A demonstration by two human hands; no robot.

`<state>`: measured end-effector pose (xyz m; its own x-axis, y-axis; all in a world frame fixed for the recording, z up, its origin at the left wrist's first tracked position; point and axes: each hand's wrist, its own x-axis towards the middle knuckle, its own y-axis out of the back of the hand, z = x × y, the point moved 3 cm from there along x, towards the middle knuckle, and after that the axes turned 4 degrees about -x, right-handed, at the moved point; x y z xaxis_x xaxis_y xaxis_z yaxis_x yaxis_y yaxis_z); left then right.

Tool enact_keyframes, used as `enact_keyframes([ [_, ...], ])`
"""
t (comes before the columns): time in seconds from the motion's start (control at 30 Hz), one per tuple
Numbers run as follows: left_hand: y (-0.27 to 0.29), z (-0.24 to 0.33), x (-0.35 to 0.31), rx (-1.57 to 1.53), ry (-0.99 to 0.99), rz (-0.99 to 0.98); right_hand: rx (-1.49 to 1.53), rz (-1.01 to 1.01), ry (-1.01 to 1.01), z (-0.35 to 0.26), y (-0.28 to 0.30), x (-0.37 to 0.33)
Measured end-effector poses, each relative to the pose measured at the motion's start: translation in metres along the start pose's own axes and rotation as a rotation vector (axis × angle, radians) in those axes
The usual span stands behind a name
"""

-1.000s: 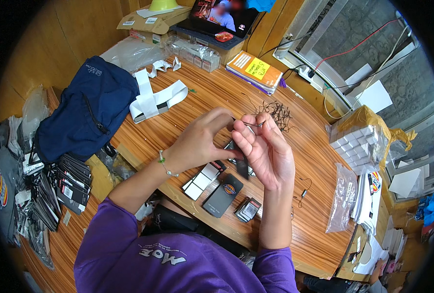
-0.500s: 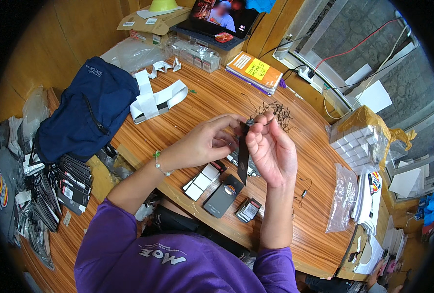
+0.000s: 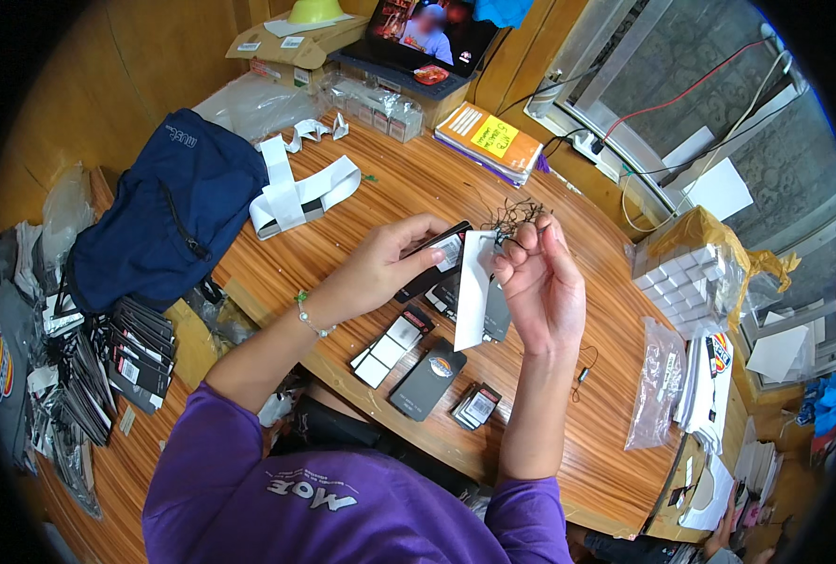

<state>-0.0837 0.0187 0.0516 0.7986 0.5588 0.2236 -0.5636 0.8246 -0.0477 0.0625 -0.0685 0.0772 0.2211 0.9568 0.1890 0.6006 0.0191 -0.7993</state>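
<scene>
My left hand (image 3: 385, 266) is closed on a black hang tag (image 3: 448, 252) with a barcode label, above other black tags lying on the table. With pinched fingertips, my right hand (image 3: 542, 287) holds a black string. From that string a long tag (image 3: 475, 291) hangs, its white side toward me. A tangle of black strings (image 3: 521, 216) lies just beyond the right fingers. Nearer me are a stack of black tags (image 3: 427, 379), a stack of white-labelled cards (image 3: 393, 350) and a small pile of barcoded black tags (image 3: 477, 406).
A blue bag (image 3: 169, 211) and bundles of black tags (image 3: 141, 352) are at the left. Behind stand a screen (image 3: 427, 38) and orange notebooks (image 3: 488, 141). To the right are a bagged block of white boxes (image 3: 686, 277) and a clear plastic bag (image 3: 656, 385). A loose string (image 3: 583, 374) lies nearby.
The hanging tag has turned from its dark face to its white side. My left hand has moved left, away from the right fingers, and now grips a barcoded black tag.
</scene>
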Motion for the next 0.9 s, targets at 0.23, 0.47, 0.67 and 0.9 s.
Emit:
enact_keyframes([
  [0.23,0.005,0.022,-0.008,0.533,-0.273,0.274,-0.709,0.192,0.238,-0.009,0.004,0.005],
  [0.47,-0.004,0.042,-0.014,0.862,-0.329,0.167,-1.049,0.168,0.179,0.012,0.005,0.010],
  [0.67,0.000,0.039,-0.013,0.884,-0.277,0.147,-0.942,0.158,0.255,0.008,-0.002,0.008],
  [0.9,0.003,0.031,-0.009,0.694,-0.224,0.173,-0.628,0.063,0.190,0.007,-0.009,0.005],
])
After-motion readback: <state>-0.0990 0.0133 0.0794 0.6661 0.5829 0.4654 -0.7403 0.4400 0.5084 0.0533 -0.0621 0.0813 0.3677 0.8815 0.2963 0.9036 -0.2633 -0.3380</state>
